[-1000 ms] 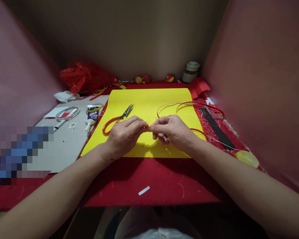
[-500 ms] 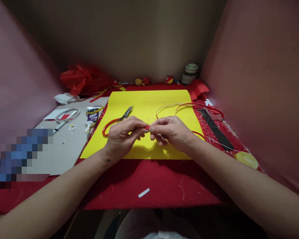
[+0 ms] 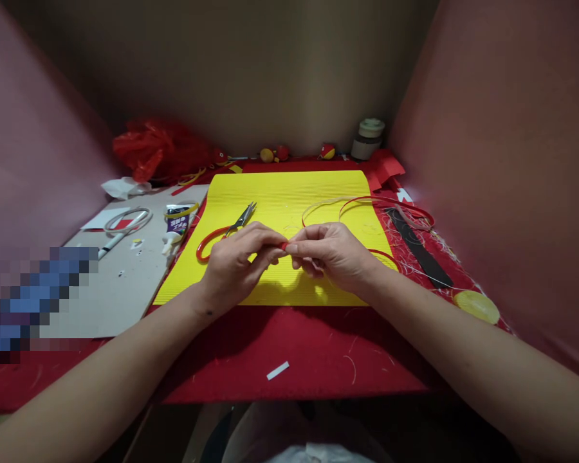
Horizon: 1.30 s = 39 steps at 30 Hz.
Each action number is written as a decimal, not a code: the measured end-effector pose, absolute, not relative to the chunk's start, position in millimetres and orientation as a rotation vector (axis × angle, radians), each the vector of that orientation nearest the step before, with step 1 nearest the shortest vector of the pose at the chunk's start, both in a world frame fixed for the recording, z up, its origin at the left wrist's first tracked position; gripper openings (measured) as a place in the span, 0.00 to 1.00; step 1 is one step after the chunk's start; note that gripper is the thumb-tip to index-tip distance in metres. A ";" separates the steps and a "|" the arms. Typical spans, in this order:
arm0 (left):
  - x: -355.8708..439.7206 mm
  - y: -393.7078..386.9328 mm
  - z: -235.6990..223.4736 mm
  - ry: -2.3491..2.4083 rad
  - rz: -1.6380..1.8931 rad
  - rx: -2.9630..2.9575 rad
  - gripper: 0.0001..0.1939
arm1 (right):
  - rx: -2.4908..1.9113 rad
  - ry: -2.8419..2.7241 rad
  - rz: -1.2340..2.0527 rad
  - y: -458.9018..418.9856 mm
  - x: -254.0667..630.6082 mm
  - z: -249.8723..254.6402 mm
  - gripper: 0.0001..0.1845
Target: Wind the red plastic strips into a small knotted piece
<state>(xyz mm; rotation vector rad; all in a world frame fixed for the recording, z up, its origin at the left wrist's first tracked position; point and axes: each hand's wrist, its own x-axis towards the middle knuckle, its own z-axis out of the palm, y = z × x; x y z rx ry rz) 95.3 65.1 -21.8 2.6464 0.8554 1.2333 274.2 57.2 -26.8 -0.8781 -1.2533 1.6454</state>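
Fingertips of my left hand (image 3: 238,258) and my right hand (image 3: 336,254) meet over the middle of the table, both closed in a pinch. Between them sits a small red piece (image 3: 283,246), mostly covered by fingers; its exact shape is hidden. Below the hands lies a yellow corrugated sheet (image 3: 289,186). Scissors with red handles (image 3: 203,247) rest on it just beyond my left hand, blades pointing away. Thin red strips (image 3: 367,198) curve across the sheet's right side, past my right hand.
On the left, a grey board (image 3: 139,283) carries a glue tube (image 3: 177,222) and a pen (image 3: 110,242). Behind are a red plastic bag (image 3: 157,148), small red-and-yellow figures (image 3: 327,151) and a jar (image 3: 367,138). A black strip (image 3: 419,251) and yellow disc (image 3: 477,307) lie right.
Both hands keep their pinch on the red piece, with only slight finger movement; less of it shows now. The whole view has shifted slightly.
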 end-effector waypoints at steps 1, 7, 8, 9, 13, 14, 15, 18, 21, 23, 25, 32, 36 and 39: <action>96.2 63.7 -21.1 0.847 1.236 2.473 0.03 | -0.833 -1.228 1.685 57.7 274.7 -27.1 0.10; 95.8 63.2 -22.4 0.791 1.309 2.293 0.01 | -0.867 -1.236 1.734 59.4 275.4 -24.2 0.13; 94.7 64.4 -22.5 0.804 1.294 2.393 0.01 | -0.922 -1.253 1.706 59.2 275.3 -23.3 0.13; 93.6 65.8 -22.4 0.814 1.272 2.508 0.01 | -0.979 -1.270 1.673 59.0 275.1 -22.5 0.13; 90.7 71.5 -22.1 0.809 1.210 2.903 0.03 | -1.072 -1.324 1.586 57.8 274.6 -22.0 0.11; 90.5 72.5 -22.5 0.804 1.207 2.958 0.03 | -1.064 -1.330 1.587 57.5 274.4 -22.5 0.11; 90.4 73.3 -22.9 0.799 1.204 3.004 0.03 | -1.056 -1.332 1.588 57.2 274.0 -23.0 0.10; 90.7 73.3 -24.1 0.774 1.206 3.091 0.04 | -1.069 -1.322 1.557 56.5 272.4 -24.4 0.10; 92.2 70.0 -22.8 0.815 1.205 2.943 0.04 | -1.027 -1.305 1.556 56.1 271.6 -25.1 0.09; 94.0 67.0 -21.3 0.844 1.210 2.653 0.02 | -0.940 -1.279 1.611 56.3 272.0 -25.2 0.10; 95.4 65.0 -20.5 0.825 1.234 2.376 0.03 | -0.854 -1.251 1.675 56.9 273.0 -25.2 0.11; 91.7 70.7 -25.1 0.796 1.239 2.665 0.03 | -1.040 -1.299 1.654 59.0 274.9 -23.8 0.14; 90.1 73.0 -31.5 0.766 1.226 2.854 0.06 | -1.113 -1.346 1.577 56.5 275.0 -25.9 0.13; 90.2 72.9 -36.4 0.788 1.156 2.946 0.08 | -1.197 -1.351 1.507 54.6 274.2 -28.6 0.15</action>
